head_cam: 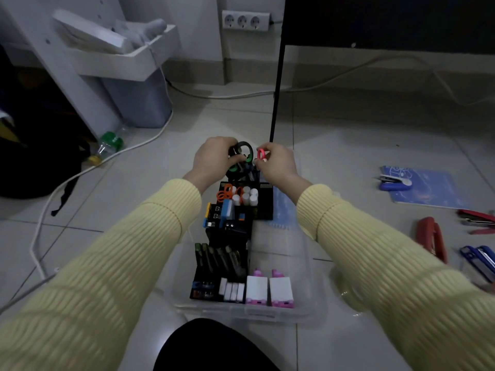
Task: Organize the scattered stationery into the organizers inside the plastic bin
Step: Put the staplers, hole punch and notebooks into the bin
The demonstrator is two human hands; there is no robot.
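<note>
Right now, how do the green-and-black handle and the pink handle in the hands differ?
The left hand grips the green-and-black handle; the right hand pinches the pink handle. The green-and-black loop looks larger than the pink one. Both are held above the plastic bin's far end.

Right edge crops the near blue stapler (480, 259) (far red stapler (478, 222) too).

No legible text or labels anywhere.
</note>
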